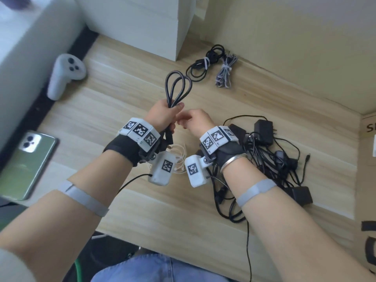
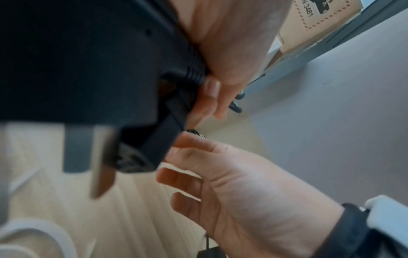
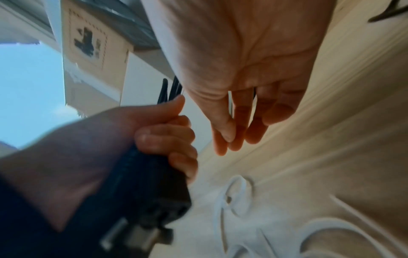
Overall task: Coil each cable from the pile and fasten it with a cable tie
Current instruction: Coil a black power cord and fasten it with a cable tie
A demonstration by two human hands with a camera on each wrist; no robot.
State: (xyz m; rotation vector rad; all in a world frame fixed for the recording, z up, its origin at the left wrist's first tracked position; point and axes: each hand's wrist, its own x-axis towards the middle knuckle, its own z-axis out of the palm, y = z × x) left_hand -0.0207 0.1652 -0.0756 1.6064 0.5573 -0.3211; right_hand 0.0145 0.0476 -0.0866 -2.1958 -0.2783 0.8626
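My left hand [image 1: 171, 117] grips a folded black cable [image 1: 178, 88] in its fist. The loops stick up above the thumb, and the black plug [image 2: 88, 69] with metal prongs hangs below the fist by the wrist. My right hand [image 1: 186, 123] hovers just right of it with relaxed fingers [image 3: 234, 132] and holds nothing. White cable ties [image 1: 180, 159] lie on the table under my wrists, blurred in the right wrist view [image 3: 238, 197]. A tangled pile of black cables and adapters [image 1: 270, 151] lies at the right.
Two tied bundles lie at the back, one black [image 1: 201, 66] and one grey [image 1: 224, 72]. At the left are a white controller [image 1: 65, 74] and a green phone [image 1: 28, 163]. A white box [image 1: 142, 23] stands behind, and a cardboard box [image 1: 368, 180] stands at the right.
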